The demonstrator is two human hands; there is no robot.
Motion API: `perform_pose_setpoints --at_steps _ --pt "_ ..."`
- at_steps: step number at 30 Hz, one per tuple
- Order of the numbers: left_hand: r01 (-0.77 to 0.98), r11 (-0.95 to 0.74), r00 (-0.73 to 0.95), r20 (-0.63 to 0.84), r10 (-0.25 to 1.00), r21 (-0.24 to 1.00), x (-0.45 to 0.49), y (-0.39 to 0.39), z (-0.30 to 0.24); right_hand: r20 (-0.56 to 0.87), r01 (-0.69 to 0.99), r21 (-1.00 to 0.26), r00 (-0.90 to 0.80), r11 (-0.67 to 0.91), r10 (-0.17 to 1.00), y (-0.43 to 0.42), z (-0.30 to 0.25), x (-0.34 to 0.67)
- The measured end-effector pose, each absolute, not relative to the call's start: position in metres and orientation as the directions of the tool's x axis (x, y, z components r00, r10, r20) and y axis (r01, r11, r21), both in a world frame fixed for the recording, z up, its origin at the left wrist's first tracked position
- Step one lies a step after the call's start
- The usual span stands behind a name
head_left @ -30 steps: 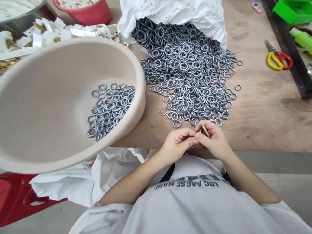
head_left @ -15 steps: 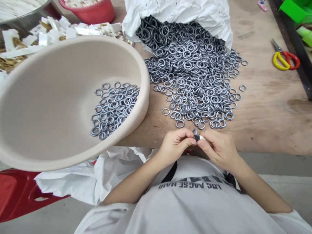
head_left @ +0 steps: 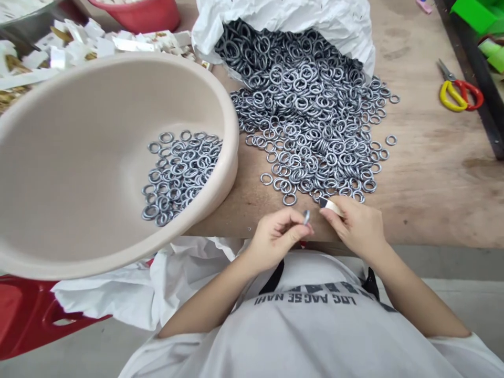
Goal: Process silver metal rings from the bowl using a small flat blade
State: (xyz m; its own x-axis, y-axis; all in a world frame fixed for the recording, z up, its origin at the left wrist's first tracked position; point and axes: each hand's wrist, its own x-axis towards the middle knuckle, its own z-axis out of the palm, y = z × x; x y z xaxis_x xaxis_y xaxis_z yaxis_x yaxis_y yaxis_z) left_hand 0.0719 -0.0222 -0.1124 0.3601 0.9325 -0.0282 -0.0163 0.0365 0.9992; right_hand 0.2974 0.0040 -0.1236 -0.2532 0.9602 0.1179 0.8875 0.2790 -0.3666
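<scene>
My left hand (head_left: 275,236) pinches a single grey metal ring (head_left: 306,216) at the table's near edge. My right hand (head_left: 356,227), just to its right, grips a small pale tool with a dark tip (head_left: 329,206). The two hands are slightly apart. Right beyond them spreads a big pile of grey metal rings (head_left: 307,115), spilling from a white bag (head_left: 287,21). A large beige basin (head_left: 79,157) on the left holds several more rings (head_left: 177,170).
Red and yellow scissors (head_left: 459,92) lie at the far right near a dark rail (head_left: 472,84). White and gold scraps (head_left: 59,50) and a red tub (head_left: 137,13) sit at the back left. A red stool (head_left: 27,320) is at lower left.
My hands, joined together a moment ago, have parted. The left now holds the ring alone and the right has drawn the tool away to the right.
</scene>
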Motion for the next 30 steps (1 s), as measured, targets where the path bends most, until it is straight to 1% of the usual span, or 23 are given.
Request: perform_pose_setpoints --at_steps 2,3,4,5,6,8,9,10,12,14,16,17,19,21,22,24,26,28,30 --pt "0.014 0.07 0.254 -0.071 0.965 0.997 0.072 -0.02 -0.115 0.119 0.905 -0.311 -0.264 0.289 0.957 0.005 -0.127 0.298" --pt "0.046 0.047 0.219 -0.056 0.974 0.998 0.072 -0.018 -0.116 0.113 0.906 -0.305 -0.271 0.293 0.956 0.006 -0.126 0.298" --pt "0.096 -0.006 0.195 -0.013 0.981 0.995 0.073 -0.015 -0.117 0.103 0.894 -0.329 -0.286 0.304 0.953 0.006 -0.124 0.298" --pt "0.154 -0.075 0.185 0.046 0.982 0.985 0.074 -0.013 -0.118 0.092 0.862 -0.391 -0.311 0.322 0.946 0.006 -0.122 0.298" --pt "0.209 -0.15 0.192 0.11 0.975 0.966 0.076 -0.011 -0.119 0.084 0.806 -0.483 -0.348 0.343 0.934 0.006 -0.118 0.298" --pt "0.264 -0.261 0.245 0.197 0.949 0.929 0.078 -0.008 -0.121 0.087 0.627 -0.69 -0.425 0.362 0.901 0.005 -0.111 0.296" --pt "0.257 -0.275 0.272 0.203 0.94 0.927 0.079 -0.007 -0.121 0.095 0.535 -0.77 -0.443 0.348 0.891 0.005 -0.108 0.295" --pt "0.233 -0.255 0.289 0.184 0.939 0.938 0.08 -0.006 -0.122 0.099 0.465 -0.826 -0.437 0.319 0.894 0.004 -0.107 0.293" --pt "0.171 -0.149 0.291 0.095 0.952 0.974 0.081 -0.007 -0.124 0.08 0.386 -0.894 -0.365 0.229 0.928 0.003 -0.107 0.288" --pt "0.107 -0.005 0.296 -0.027 0.955 0.994 0.082 -0.009 -0.124 0.022 0.326 -0.939 -0.269 0.112 0.963 0.002 -0.11 0.283" --pt "0.027 0.127 0.319 -0.129 0.939 0.992 0.084 -0.011 -0.123 -0.051 0.228 -0.974 -0.219 0.0 0.974 0.0 -0.113 0.277" --pt "-0.02 0.182 0.327 -0.166 0.93 0.983 0.085 -0.011 -0.122 -0.085 0.164 -0.985 -0.227 -0.048 0.97 -0.001 -0.113 0.275" --pt "-0.106 0.251 0.321 -0.206 0.924 0.962 0.088 -0.013 -0.12 -0.133 0.041 -0.991 -0.296 -0.127 0.946 -0.002 -0.114 0.271" --pt "-0.141 0.263 0.31 -0.21 0.927 0.954 0.091 -0.014 -0.119 -0.147 -0.041 -0.983 -0.399 -0.177 0.905 -0.003 -0.113 0.267" --pt "-0.146 0.26 0.31 -0.206 0.928 0.954 0.092 -0.014 -0.119 -0.143 -0.055 -0.981 -0.434 -0.184 0.89 -0.003 -0.113 0.266" --pt "-0.162 0.272 0.32 -0.21 0.924 0.949 0.093 -0.014 -0.12 -0.108 -0.018 -0.992 -0.416 -0.126 0.903 -0.002 -0.112 0.265" --pt "-0.222 0.321 0.329 -0.239 0.913 0.921 0.093 -0.013 -0.121 0.002 0.129 -0.991 -0.324 0.046 0.946 -0.001 -0.111 0.268" --pt "-0.3 0.381 0.337 -0.276 0.9 0.875 0.092 -0.013 -0.121 0.176 0.323 -0.905 -0.31 0.278 0.934 0.0 -0.109 0.272" --pt "-0.361 0.425 0.35 -0.301 0.887 0.83 0.091 -0.012 -0.12 0.294 0.446 -0.767 -0.394 0.461 0.871 -0.001 -0.107 0.275"
